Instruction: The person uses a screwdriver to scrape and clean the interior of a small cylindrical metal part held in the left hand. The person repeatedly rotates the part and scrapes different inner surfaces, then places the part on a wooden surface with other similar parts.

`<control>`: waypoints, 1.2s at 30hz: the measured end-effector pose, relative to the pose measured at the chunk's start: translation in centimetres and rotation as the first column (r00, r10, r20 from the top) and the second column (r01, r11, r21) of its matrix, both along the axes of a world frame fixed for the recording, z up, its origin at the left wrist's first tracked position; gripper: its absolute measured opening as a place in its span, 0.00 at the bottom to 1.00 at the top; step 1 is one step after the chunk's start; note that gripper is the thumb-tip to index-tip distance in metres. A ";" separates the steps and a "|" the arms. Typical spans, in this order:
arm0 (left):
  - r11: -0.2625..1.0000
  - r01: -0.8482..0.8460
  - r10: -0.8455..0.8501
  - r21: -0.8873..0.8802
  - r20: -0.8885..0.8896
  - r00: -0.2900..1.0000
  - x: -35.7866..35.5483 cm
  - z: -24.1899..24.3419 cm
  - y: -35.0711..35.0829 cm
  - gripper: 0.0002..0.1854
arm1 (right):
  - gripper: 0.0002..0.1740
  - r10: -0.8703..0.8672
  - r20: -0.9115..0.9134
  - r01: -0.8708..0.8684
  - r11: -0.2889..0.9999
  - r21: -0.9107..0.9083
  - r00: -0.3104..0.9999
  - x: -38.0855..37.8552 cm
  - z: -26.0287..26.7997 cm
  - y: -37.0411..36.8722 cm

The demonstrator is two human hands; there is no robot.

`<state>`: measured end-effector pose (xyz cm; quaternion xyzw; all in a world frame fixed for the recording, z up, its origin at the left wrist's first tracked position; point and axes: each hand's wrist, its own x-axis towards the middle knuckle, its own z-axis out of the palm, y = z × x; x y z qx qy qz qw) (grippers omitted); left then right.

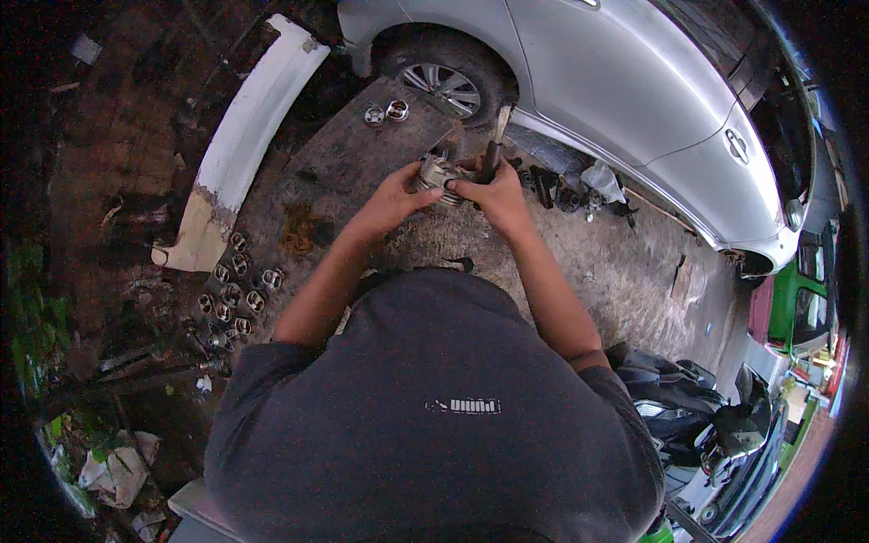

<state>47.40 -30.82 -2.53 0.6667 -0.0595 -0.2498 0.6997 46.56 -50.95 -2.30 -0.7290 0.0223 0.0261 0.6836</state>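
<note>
In front of my body, my left hand (407,198) grips one side of a metal engine piston (440,178). Its other side is held by my right hand (499,193), the thumb lying on the piston. A dark-handled tool with a pale, flat, brush-like end (500,125) stands up from the right hand, between thumb and fingers. Beyond the hands, two more pistons (397,110) rest on a dark board (339,146). Several other pistons (231,294) are grouped on the ground to the left. The fingertips under the held piston are partly hidden.
A silver car (611,81) with its wheel (445,85) stands beyond the board. Dark parts and a plastic bag (602,182) lie along its sill. A long white painted panel (251,129) is at left. A motorcycle (679,407) is at lower right, with a green vehicle (787,305) beyond.
</note>
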 end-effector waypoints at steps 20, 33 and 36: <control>0.992 0.053 -0.077 0.116 0.215 0.974 0.8 -0.3 0.8 0.34 | 0.37 0.148 0.108 -0.087 0.895 -0.438 0.983 -0.1 3.2 0.4; 0.988 0.042 -0.071 0.149 0.195 0.978 1.3 1.7 0.2 0.35 | 0.38 0.133 0.016 -0.117 0.920 -0.373 0.991 0.3 4.0 -0.2; 0.990 -0.089 0.081 0.113 0.077 0.994 1.4 2.6 0.0 0.34 | 0.32 0.169 -0.022 -0.169 0.985 -0.038 0.985 0.3 5.7 -1.0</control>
